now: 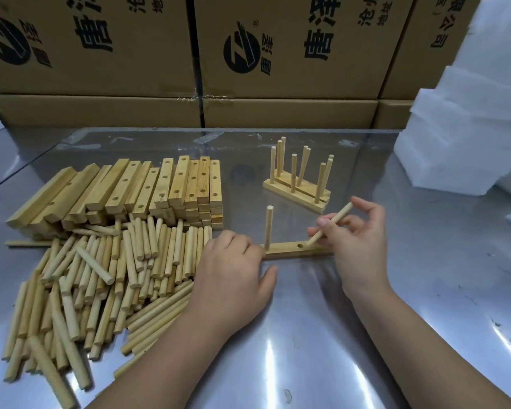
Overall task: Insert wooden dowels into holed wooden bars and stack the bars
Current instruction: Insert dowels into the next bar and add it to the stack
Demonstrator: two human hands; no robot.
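A holed wooden bar (289, 250) lies across the metal table (307, 335) in front of me. One dowel (268, 227) stands upright in its left hole; the middle hole (300, 245) is open. My left hand (233, 270) grips the bar's left end. My right hand (357, 240) pinches a tilted dowel (332, 222) whose lower tip touches the bar near its right hole. Behind, three finished bars (297, 188) stand side by side with upright dowels.
A heap of loose dowels (101, 278) covers the table's left side, with stacked holed bars (148, 193) behind it. Cardboard boxes (278, 54) wall off the back. White foam blocks (469, 113) are piled at the right.
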